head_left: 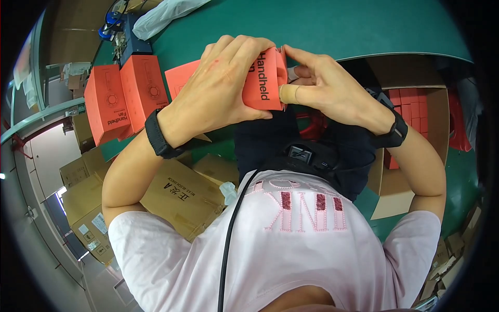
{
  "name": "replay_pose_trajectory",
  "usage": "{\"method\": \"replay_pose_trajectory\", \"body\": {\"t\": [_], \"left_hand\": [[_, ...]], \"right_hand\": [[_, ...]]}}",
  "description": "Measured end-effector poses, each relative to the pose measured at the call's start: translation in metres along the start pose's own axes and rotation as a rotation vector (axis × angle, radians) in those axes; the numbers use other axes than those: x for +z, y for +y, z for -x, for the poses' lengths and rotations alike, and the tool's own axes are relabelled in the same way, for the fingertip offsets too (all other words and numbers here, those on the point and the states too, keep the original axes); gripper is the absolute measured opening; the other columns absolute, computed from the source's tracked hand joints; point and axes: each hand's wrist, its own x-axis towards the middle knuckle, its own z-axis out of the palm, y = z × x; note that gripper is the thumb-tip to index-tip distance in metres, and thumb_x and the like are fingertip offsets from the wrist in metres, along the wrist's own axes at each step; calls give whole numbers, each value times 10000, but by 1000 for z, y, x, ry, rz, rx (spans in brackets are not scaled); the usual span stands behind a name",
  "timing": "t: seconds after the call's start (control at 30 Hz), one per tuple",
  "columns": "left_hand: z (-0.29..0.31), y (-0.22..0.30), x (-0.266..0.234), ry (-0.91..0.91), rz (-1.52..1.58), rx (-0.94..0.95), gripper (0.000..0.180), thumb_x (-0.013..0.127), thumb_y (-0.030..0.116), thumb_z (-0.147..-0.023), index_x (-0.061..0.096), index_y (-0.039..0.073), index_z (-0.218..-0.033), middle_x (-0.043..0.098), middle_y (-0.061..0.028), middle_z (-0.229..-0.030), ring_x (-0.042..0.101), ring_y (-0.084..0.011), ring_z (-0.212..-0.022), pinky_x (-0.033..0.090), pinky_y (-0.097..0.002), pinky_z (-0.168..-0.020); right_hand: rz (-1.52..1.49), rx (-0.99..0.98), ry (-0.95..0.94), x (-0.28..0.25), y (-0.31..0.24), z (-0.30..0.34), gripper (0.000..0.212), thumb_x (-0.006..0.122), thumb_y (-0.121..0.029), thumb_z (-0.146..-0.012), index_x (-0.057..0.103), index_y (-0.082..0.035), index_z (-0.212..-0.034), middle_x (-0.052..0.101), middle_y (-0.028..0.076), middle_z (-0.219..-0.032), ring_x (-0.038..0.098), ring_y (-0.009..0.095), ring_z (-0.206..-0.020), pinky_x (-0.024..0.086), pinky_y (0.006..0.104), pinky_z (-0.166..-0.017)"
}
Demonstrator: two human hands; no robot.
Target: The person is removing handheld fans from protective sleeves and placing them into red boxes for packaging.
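A coral-red carton (264, 86) lies on its side above the near part of the green table (343, 26). My left hand (218, 86) is closed around it, fingers over the far side and thumb along the near side. At the carton's right end, my right hand (335, 88) grips the end flaps between its index finger and thumb. A tan covering wraps the right thumb. The inside of the carton is hidden from this view. To the left stand two matching coral-red cartons (108, 101) (144, 92), side by side.
A blue-grey device (136, 37) and a clear plastic bag (165, 18) sit at the far left. On my right is an open cardboard box (397, 195) holding several small red boxes. Brown cardboard boxes (179, 200) stand at lower left. A black cable (228, 244) runs down my shirt.
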Motion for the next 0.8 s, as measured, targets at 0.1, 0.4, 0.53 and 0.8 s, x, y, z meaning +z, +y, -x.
{"method": "replay_pose_trajectory", "body": {"t": [0.1,0.4,0.53,0.8], "left_hand": [[1,-4,1,13,19,8,952,972,214,-512,505,51,-1326,585,-116,-1224,560,-354,-1120,456,-434,-988],[3,-6,-1,69,44,-2,875,953,219,-552,517,52,-1291,588,-105,-1171,560,-337,-1060,443,-435,-943],[8,-7,-1,-18,59,-10,869,952,237,-559,519,57,-1291,594,-98,-1157,558,-333,-1052,441,-433,-941],[9,-9,0,19,42,18,904,943,229,-570,515,71,-1350,606,-90,-1228,556,-328,-1130,425,-447,-995]], "right_hand": [[58,-20,33,1,2,-1,854,704,-240,-903,274,144,-1533,617,262,-1271,615,237,-1181,477,333,-1023],[216,-91,99,4,-11,3,724,659,-236,-928,373,52,-1528,662,251,-1138,691,218,-948,546,319,-855],[326,-83,248,-6,9,-2,449,610,-101,-928,560,-37,-1369,615,53,-865,514,75,-628,428,255,-597],[131,-293,260,2,8,-12,315,738,-56,-891,650,-4,-1189,659,7,-929,545,27,-655,412,199,-591]]}}
